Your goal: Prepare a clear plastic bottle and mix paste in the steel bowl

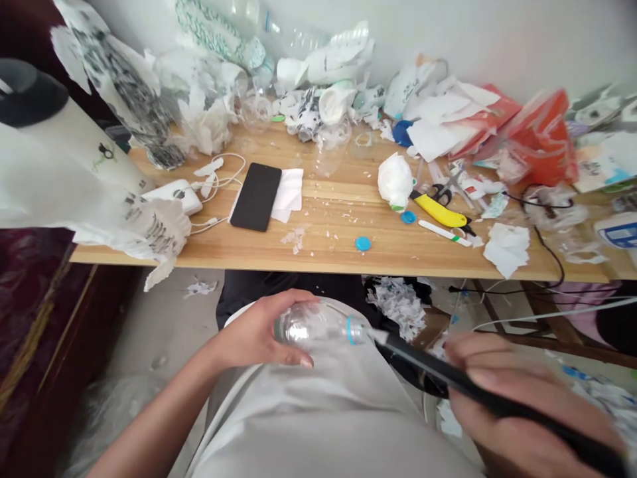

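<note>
Low over my lap, my left hand wraps its fingers round the clear plastic bottle, laid sideways so its blue-ringed neck meets the black-handled tool that my blurred right hand has its fingers clenched on

We see through one head-worn camera, facing forward and down: our own lap sits close at the bottom, the wooden table just ahead (white wall behind it).

Left hand holds bottle; right hand, cutter
</note>
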`<state>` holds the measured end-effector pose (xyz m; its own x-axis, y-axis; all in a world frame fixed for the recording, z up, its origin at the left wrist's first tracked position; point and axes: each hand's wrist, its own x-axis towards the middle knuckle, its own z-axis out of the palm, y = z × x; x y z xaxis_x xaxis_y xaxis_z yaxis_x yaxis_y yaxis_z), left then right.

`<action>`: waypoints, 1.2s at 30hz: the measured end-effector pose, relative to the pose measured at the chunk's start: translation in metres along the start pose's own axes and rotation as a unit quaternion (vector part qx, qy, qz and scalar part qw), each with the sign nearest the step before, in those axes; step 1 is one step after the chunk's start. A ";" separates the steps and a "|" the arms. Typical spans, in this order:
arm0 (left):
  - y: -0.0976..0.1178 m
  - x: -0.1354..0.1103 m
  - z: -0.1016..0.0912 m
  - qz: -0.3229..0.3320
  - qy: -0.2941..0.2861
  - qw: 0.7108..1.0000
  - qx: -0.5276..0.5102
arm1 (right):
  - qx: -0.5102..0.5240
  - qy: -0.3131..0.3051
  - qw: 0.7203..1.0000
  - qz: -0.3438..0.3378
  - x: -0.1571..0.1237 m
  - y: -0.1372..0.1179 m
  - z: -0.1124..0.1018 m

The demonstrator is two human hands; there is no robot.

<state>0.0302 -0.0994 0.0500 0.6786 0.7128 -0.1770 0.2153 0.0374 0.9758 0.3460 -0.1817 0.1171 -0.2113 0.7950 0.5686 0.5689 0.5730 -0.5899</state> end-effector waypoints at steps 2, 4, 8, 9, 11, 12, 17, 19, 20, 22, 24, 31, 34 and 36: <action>-0.005 -0.001 0.000 0.005 0.055 0.997 -0.062 | -0.045 0.150 0.987 0.022 0.004 0.014 0.007; -0.010 0.001 0.001 0.027 0.105 0.978 -0.178 | -0.120 0.144 0.982 0.033 0.018 0.036 0.018; -0.012 0.013 0.010 0.019 0.171 0.911 -0.375 | -0.206 0.048 0.977 0.002 0.058 0.090 0.046; -0.011 0.017 0.012 0.010 0.191 0.896 -0.400 | -0.207 0.030 0.978 -0.001 0.067 0.103 0.054; -0.009 0.023 0.015 -0.007 0.216 0.874 -0.435 | -0.206 -0.016 0.978 0.004 0.082 0.124 0.072; -0.007 0.025 0.016 -0.014 0.219 0.866 -0.450 | -0.206 -0.044 0.978 0.006 0.088 0.133 0.080; -0.002 0.028 0.013 -0.047 0.206 0.838 -0.504 | -0.237 -0.170 0.956 0.040 0.101 0.154 0.100; 0.000 0.027 0.011 -0.051 0.208 0.830 -0.515 | -0.240 -0.180 0.952 0.054 0.101 0.148 0.097; 0.000 0.027 0.011 -0.050 0.210 0.825 -0.522 | -0.229 -0.171 0.957 0.056 0.100 0.141 0.094; 0.001 0.027 0.013 -0.042 0.226 0.809 -0.541 | -0.175 -0.125 0.974 0.065 0.092 0.118 0.090; 0.001 0.030 0.019 -0.019 0.263 0.785 -0.560 | -0.072 -0.080 0.989 0.103 0.077 0.087 0.094; 0.004 0.040 0.031 0.021 0.340 0.790 -0.510 | 0.441 -0.185 0.823 0.307 0.021 0.020 0.142; 0.006 0.020 0.008 0.063 0.406 0.830 -0.378 | 0.333 -0.155 0.890 0.270 0.018 0.027 0.140; 0.012 0.000 -0.011 0.109 0.455 0.842 -0.267 | 0.218 -0.136 0.943 0.210 0.020 0.035 0.132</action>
<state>0.0250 -0.0909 0.0626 -0.2113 0.9761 -0.0511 -0.3566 -0.0283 0.9338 0.2570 -0.1198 0.0321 -0.2702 0.9577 0.0988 0.2801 0.1764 -0.9436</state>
